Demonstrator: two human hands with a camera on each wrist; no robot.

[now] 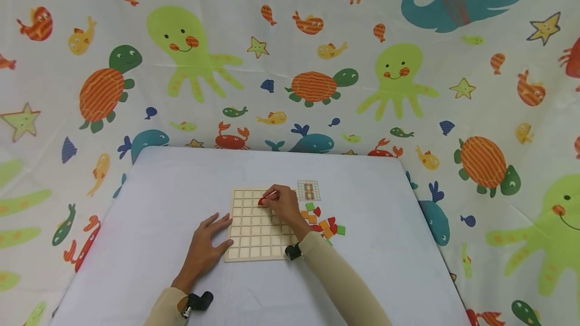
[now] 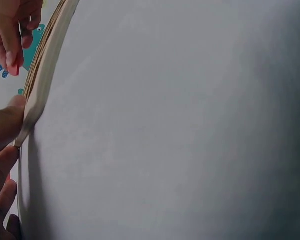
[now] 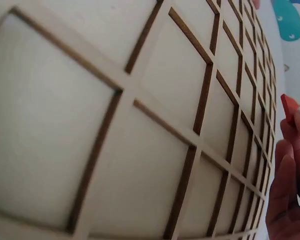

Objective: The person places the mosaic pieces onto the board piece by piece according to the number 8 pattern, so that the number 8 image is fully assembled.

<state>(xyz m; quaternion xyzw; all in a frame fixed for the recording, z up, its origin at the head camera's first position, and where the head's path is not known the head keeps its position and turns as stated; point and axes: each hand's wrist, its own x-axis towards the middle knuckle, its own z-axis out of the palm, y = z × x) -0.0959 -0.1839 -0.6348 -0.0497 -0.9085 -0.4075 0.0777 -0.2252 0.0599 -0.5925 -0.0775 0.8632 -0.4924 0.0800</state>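
Note:
A pale wooden board [image 1: 254, 233] with a grid of square recesses lies on the white table. Over its far part, my right hand [image 1: 282, 206] pinches a red quarter-round piece [image 1: 261, 201] between thumb and fingertips. The same red piece [image 3: 289, 107] stands above the grid at the right of the right wrist view. My left hand [image 1: 206, 245] rests along the board's left side, fingers spread, with thumb and fingertips touching the edge. In the left wrist view the left thumb [image 2: 7, 122] lies against the board's rim [image 2: 47, 75].
Right of the board lie loose red, orange and green pieces [image 1: 323, 224], some partly behind my right arm. A small pattern card [image 1: 309, 190] with a printed grid lies beyond them. A sea-animal cloth [image 1: 281, 89] hangs behind the table [image 1: 385, 265].

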